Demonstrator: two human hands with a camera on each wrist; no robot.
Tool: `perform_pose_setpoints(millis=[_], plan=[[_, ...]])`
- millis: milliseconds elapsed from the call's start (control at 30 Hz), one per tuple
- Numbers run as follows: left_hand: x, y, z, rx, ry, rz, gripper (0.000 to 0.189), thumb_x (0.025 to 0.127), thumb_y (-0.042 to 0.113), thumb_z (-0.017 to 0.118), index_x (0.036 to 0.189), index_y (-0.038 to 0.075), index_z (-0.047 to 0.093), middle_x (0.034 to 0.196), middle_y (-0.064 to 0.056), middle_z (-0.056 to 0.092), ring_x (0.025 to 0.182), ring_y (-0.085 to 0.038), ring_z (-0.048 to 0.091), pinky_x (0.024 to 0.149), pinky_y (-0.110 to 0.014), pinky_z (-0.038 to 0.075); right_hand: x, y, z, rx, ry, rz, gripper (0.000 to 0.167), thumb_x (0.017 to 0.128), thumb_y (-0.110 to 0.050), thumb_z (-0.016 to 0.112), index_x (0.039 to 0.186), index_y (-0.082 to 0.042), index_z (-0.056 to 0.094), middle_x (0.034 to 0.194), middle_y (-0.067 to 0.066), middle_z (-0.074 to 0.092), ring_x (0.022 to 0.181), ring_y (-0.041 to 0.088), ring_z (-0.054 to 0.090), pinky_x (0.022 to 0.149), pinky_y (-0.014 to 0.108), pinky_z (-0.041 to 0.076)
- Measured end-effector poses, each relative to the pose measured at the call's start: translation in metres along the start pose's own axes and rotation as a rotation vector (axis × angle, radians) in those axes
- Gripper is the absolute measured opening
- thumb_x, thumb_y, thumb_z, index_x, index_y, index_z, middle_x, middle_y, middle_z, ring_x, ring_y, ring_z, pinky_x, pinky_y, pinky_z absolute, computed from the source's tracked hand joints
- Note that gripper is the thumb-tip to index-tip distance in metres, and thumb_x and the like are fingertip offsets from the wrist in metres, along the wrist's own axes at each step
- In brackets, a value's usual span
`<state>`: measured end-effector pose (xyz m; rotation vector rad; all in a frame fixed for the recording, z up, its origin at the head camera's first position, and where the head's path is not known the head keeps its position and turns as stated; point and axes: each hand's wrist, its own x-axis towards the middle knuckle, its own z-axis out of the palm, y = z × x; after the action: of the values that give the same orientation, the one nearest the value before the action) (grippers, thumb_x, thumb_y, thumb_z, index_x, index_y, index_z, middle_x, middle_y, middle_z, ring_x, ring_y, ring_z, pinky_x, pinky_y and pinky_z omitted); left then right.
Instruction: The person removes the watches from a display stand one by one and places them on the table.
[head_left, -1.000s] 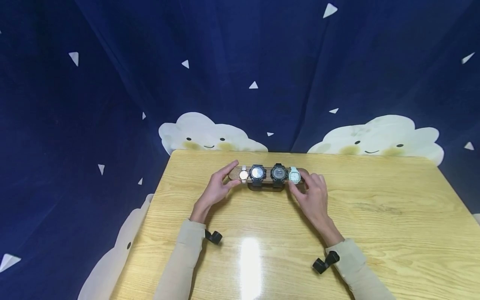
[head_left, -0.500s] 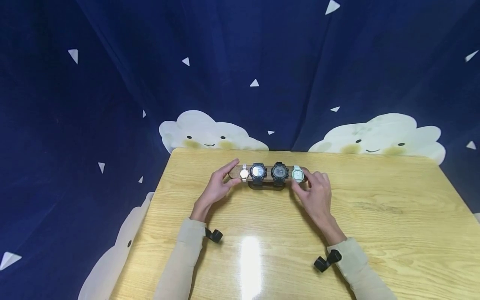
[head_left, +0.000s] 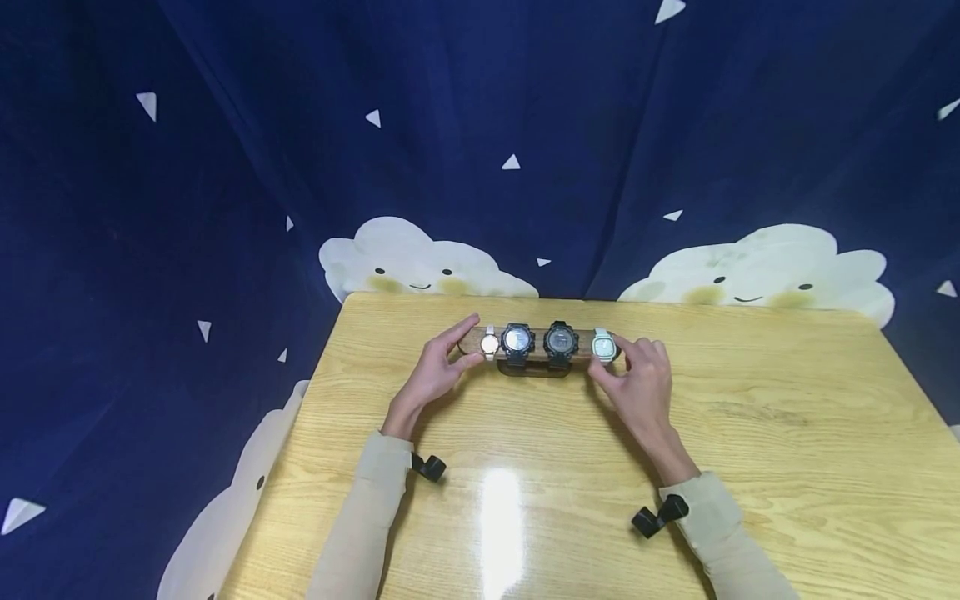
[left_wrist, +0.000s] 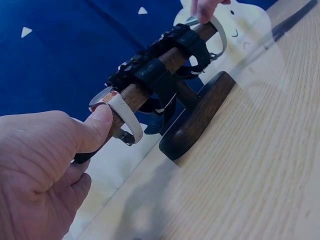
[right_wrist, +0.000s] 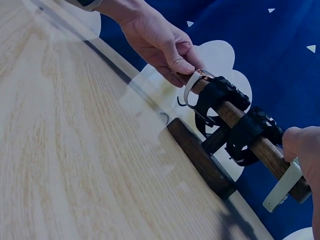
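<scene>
A dark wooden watch stand (head_left: 581, 343) stands near the table's far side, its bar running left to right above a base (left_wrist: 200, 122). My left hand (head_left: 429, 375) grips the bar's left end, its thumb touching a small rose-gold watch (head_left: 490, 343) with a white strap (left_wrist: 126, 117). Two bulky black watches, a left one (head_left: 517, 340) and a right one (head_left: 561, 340), ring the middle of the bar. At the right end, my right hand (head_left: 643, 385) pinches a mint-green square watch (head_left: 603, 347) between thumb and index finger. Its pale strap (right_wrist: 284, 186) loops round the bar.
The pale wooden table (head_left: 765, 433) extends to the front and right of the stand. Behind it hangs a dark blue curtain (head_left: 450, 183) with white clouds (head_left: 780, 258) and triangles. A black wrist camera (head_left: 660, 515) is strapped to the right sleeve, with another (head_left: 429, 467) on the left.
My right hand has slid the mint-green watch rightwards along the bar, away from the right black watch to the bar's end. The left hand has kept its hold on the left end.
</scene>
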<state>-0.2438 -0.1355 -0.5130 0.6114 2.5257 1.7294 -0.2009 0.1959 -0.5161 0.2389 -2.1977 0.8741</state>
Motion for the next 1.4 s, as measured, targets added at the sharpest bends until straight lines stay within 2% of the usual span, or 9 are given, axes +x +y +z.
perform_pose_setpoints(millis=[233, 433, 767, 1033, 1133, 1200, 1300, 1367, 1400], plan=[[0.0, -0.001, 0.0, -0.012, 0.001, -0.008, 0.069, 0.095, 0.007, 0.073, 0.158, 0.007, 0.045, 0.165, -0.009, 0.039, 0.154, -0.027, 0.034, 0.128, -0.041, 0.027, 0.001, -0.002, -0.003, -0.023, -0.017, -0.006, 0.036, 0.076, -0.012, 0.081, 0.105, 0.01, 0.077, 0.062, 0.01, 0.05, 0.066, 0.026, 0.038, 0.063, 0.025, 0.022], [0.001, 0.0, 0.001, -0.039, 0.005, -0.014, 0.069, 0.094, 0.003, 0.073, 0.157, 0.009, 0.045, 0.165, -0.012, 0.038, 0.154, -0.029, 0.033, 0.128, -0.041, 0.026, 0.003, -0.001, -0.004, -0.036, -0.018, -0.003, 0.035, 0.076, -0.013, 0.081, 0.103, 0.009, 0.078, 0.061, 0.01, 0.049, 0.065, 0.027, 0.038, 0.064, 0.022, 0.021], [0.002, -0.002, 0.003, -0.018, 0.023, -0.01, 0.068, 0.094, 0.001, 0.073, 0.157, 0.007, 0.046, 0.164, -0.014, 0.04, 0.153, -0.03, 0.035, 0.128, -0.042, 0.028, 0.004, 0.001, -0.006, -0.065, -0.026, 0.001, 0.037, 0.076, -0.02, 0.078, 0.1, 0.009, 0.078, 0.061, 0.011, 0.05, 0.066, 0.027, 0.038, 0.063, 0.029, 0.024], [0.002, -0.001, 0.002, -0.051, 0.006, -0.004, 0.069, 0.094, 0.0, 0.072, 0.157, 0.003, 0.044, 0.165, -0.015, 0.037, 0.155, -0.031, 0.032, 0.128, -0.042, 0.025, 0.006, 0.002, -0.008, -0.076, -0.039, 0.023, 0.042, 0.076, -0.023, 0.078, 0.102, 0.01, 0.077, 0.063, 0.015, 0.053, 0.067, 0.028, 0.039, 0.062, 0.029, 0.025], [0.0, 0.01, 0.001, -0.05, -0.006, -0.007, 0.068, 0.096, -0.002, 0.071, 0.157, -0.001, 0.041, 0.165, -0.02, 0.035, 0.155, -0.035, 0.03, 0.129, -0.045, 0.024, 0.006, 0.004, -0.009, -0.08, -0.035, 0.026, 0.041, 0.076, -0.021, 0.08, 0.103, 0.01, 0.077, 0.064, 0.017, 0.053, 0.068, 0.029, 0.04, 0.062, 0.027, 0.024], [0.0, 0.01, 0.0, -0.046, -0.011, -0.007, 0.067, 0.097, 0.001, 0.071, 0.158, 0.001, 0.042, 0.166, -0.018, 0.036, 0.155, -0.033, 0.03, 0.129, -0.044, 0.024, 0.007, 0.005, -0.01, -0.083, -0.033, 0.028, 0.041, 0.075, -0.02, 0.08, 0.103, 0.01, 0.077, 0.064, 0.017, 0.054, 0.068, 0.029, 0.04, 0.062, 0.026, 0.023], [0.0, 0.008, -0.001, -0.041, -0.01, -0.003, 0.067, 0.097, 0.005, 0.072, 0.158, 0.006, 0.044, 0.166, -0.013, 0.038, 0.155, -0.029, 0.032, 0.128, -0.041, 0.025, 0.007, 0.006, -0.01, -0.09, -0.025, 0.03, 0.039, 0.075, -0.018, 0.081, 0.102, 0.009, 0.078, 0.065, 0.017, 0.054, 0.068, 0.029, 0.04, 0.061, 0.024, 0.022], [0.001, -0.001, 0.0, -0.041, -0.007, -0.003, 0.068, 0.096, 0.008, 0.073, 0.158, 0.01, 0.045, 0.166, -0.01, 0.039, 0.155, -0.026, 0.033, 0.128, -0.039, 0.026, 0.008, 0.007, -0.011, -0.096, -0.025, 0.03, 0.039, 0.074, -0.019, 0.08, 0.101, 0.009, 0.078, 0.065, 0.017, 0.054, 0.067, 0.029, 0.04, 0.061, 0.025, 0.023], [0.001, -0.002, 0.0, -0.044, -0.006, -0.003, 0.068, 0.096, 0.007, 0.073, 0.158, 0.009, 0.045, 0.165, -0.01, 0.039, 0.155, -0.027, 0.033, 0.128, -0.04, 0.026, 0.007, 0.007, -0.011, -0.098, -0.023, 0.027, 0.039, 0.074, -0.019, 0.08, 0.101, 0.009, 0.078, 0.065, 0.017, 0.054, 0.067, 0.029, 0.04, 0.061, 0.025, 0.023]])
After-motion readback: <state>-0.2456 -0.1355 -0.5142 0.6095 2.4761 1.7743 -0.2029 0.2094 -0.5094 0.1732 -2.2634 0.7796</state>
